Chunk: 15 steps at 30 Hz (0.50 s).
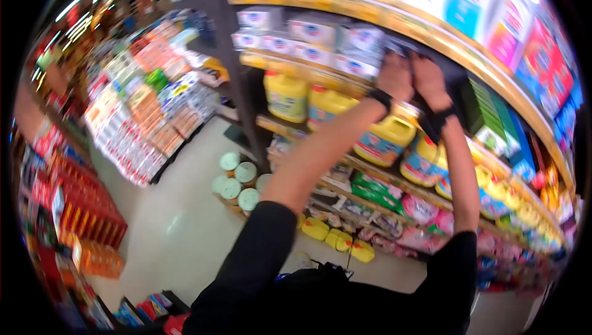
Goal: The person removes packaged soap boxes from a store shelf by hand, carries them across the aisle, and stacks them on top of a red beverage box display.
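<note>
Both arms reach forward into a shelf bay. My left hand (394, 77) is beside a stack of white boxes with blue and red marks (361, 48), some under shiny clear wrap. My right hand (428, 77) is close by on the right, its fingers curled toward the same spot. A small greyish, shiny piece, perhaps plastic wrap (401, 45), shows at the fingertips of both hands. The fingers look bent and closed, but blur and shadow hide exactly what they pinch. Dark bands circle both wrists.
Yellow jugs (385, 139) stand on the shelf below, green boxes (487, 116) to the right. A yellow-edged shelf (351, 3) with bottles runs overhead. A dark upright post (229, 57) is at left. Stacked packs (142, 113) and round tubs (245, 171) stand on the floor.
</note>
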Tool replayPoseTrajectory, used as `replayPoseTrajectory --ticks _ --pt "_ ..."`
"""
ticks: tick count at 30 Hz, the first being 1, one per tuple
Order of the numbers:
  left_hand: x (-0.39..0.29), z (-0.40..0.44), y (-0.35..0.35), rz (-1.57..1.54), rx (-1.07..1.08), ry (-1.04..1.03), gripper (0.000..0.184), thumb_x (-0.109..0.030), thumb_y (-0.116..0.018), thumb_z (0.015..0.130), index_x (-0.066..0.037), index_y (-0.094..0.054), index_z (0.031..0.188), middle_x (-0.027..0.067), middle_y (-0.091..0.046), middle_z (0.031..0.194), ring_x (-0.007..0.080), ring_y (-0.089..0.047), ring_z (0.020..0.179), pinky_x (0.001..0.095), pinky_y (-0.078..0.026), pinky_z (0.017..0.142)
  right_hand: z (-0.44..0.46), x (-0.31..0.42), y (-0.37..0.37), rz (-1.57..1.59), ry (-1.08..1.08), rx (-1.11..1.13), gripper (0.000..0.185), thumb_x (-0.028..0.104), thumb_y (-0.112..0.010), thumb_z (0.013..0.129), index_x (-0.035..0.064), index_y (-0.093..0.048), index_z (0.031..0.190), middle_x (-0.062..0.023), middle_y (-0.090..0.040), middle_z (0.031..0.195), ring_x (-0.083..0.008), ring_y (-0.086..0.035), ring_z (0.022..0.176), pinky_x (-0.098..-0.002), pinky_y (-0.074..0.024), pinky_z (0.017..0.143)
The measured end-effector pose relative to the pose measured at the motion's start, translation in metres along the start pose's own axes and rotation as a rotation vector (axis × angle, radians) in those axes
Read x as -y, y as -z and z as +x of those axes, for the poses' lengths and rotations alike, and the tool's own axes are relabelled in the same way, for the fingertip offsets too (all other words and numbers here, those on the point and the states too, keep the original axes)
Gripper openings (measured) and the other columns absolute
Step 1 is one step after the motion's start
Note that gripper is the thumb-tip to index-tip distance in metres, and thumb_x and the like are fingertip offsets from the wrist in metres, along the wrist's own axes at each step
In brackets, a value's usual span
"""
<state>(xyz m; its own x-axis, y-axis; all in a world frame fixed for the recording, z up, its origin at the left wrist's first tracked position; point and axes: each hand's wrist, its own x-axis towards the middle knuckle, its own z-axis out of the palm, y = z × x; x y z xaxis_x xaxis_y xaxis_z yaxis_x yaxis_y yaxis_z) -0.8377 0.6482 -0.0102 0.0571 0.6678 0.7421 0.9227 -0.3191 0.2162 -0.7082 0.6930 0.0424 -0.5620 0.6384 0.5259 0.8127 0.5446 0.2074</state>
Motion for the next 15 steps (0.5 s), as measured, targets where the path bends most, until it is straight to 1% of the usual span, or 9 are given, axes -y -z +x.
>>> replayPoseTrajectory --ticks 1,2,3,6,7,9,11,13,15 --pt "0.003 0.004 -0.024 0.102 -0.131 -0.027 0.055 -0.029 -0.071 0.078 0.006 -0.07 0.121 0.0326 -0.06 0.134 0.0468 -0.049 0.132 0.0515 -0.04 0.115 -0.002 -0.005 -0.009 -0.029 0.112 -0.187 0.036 0.011 -0.067 0.09 0.0095 -0.061 0.126 -0.0191 -0.073 0.103 -0.0405 -0.073 0.092 -0.053 -0.0613 0.073" --pt "-0.006 0.002 0.005 0.031 0.04 -0.043 0.069 -0.027 -0.072 0.08 0.011 -0.06 0.136 0.0357 -0.053 0.144 0.0492 -0.046 0.138 0.0536 -0.034 0.122 0.008 0.0 -0.012 -0.094 0.04 -0.133 0.031 0.012 -0.066 0.092 0.0103 -0.064 0.123 -0.0194 -0.072 0.107 -0.0399 -0.073 0.097 -0.0527 -0.0611 0.074" --pt "-0.007 0.002 -0.007 -0.071 -0.045 0.023 0.076 -0.022 -0.072 0.082 0.014 -0.05 0.146 0.0373 -0.044 0.153 0.0508 -0.039 0.145 0.0522 -0.028 0.127 0.015 -0.002 -0.016 -0.133 0.057 -0.167 0.027 0.015 -0.066 0.094 0.011 -0.066 0.12 -0.019 -0.071 0.11 -0.0392 -0.072 0.1 -0.0517 -0.0612 0.076" --pt "-0.011 0.008 -0.028 -0.151 -0.053 0.096 0.078 -0.014 -0.069 0.083 0.015 -0.041 0.149 0.0368 -0.039 0.155 0.0503 -0.035 0.149 0.0485 -0.029 0.127 0.012 -0.002 -0.004 -0.162 0.066 -0.177 0.026 0.012 -0.064 0.095 0.0121 -0.065 0.12 -0.0172 -0.071 0.111 -0.0401 -0.071 0.099 -0.0491 -0.0603 0.077" --pt "-0.015 0.004 -0.02 -0.177 -0.057 0.083 0.069 -0.017 -0.066 0.085 0.017 -0.047 0.142 0.0364 -0.045 0.152 0.0501 -0.037 0.147 0.0504 -0.024 0.129 0.002 0.003 0.009 -0.161 0.103 -0.191 0.024 0.013 -0.061 0.097 0.0109 -0.065 0.12 -0.0189 -0.07 0.112 -0.0417 -0.07 0.099 -0.0511 -0.059 0.077" --pt "-0.021 0.005 -0.015 -0.247 -0.063 0.091 0.071 -0.01 -0.071 0.079 0.014 -0.048 0.142 0.0351 -0.048 0.148 0.0487 -0.043 0.143 0.048 -0.039 0.122 -0.022 0.02 0.033 0.01 0.033 -0.329 0.027 0.014 -0.059 0.098 0.0067 -0.063 0.123 -0.0211 -0.068 0.118 -0.0452 -0.068 0.101 -0.0525 -0.0566 0.077" --pt "-0.021 -0.005 0.002 -0.51 -0.254 -0.068 0.059 -0.008 -0.073 0.074 0.006 -0.059 0.129 0.0241 -0.064 0.121 0.0416 -0.061 0.118 0.0489 -0.054 0.1 -0.064 0.059 0.077 0.074 -0.127 -0.41 0.03 0.01 -0.067 0.092 0.0101 -0.065 0.122 -0.0172 -0.067 0.119 -0.0445 -0.067 0.105 -0.0515 -0.0558 0.08" --pt "-0.026 -0.031 0.037 -0.592 -0.256 -0.263 0.026 -0.006 -0.074 0.074 -0.005 -0.067 0.099 0.0149 -0.064 0.103 0.0399 -0.064 0.101 0.0503 -0.053 0.082 -0.124 0.091 0.105 0.204 -0.202 -0.547 0.037 0.004 -0.078 0.085 0.0083 -0.067 0.12 -0.0155 -0.067 0.117 -0.0409 -0.066 0.105 -0.0444 -0.0554 0.088" --pt "-0.028 -0.092 0.106 -0.707 -0.234 -0.49 0.016 -0.008 -0.073 0.077 -0.006 -0.066 0.091 0.0146 -0.063 0.095 0.0385 -0.06 0.095 0.0493 -0.049 0.079 -0.195 0.15 0.127 0.289 -0.308 -0.724 0.035 -0.006 -0.076 0.087 0.0017 -0.068 0.121 -0.0163 -0.068 0.12 -0.0329 -0.065 0.106 -0.0423 -0.0528 0.096"
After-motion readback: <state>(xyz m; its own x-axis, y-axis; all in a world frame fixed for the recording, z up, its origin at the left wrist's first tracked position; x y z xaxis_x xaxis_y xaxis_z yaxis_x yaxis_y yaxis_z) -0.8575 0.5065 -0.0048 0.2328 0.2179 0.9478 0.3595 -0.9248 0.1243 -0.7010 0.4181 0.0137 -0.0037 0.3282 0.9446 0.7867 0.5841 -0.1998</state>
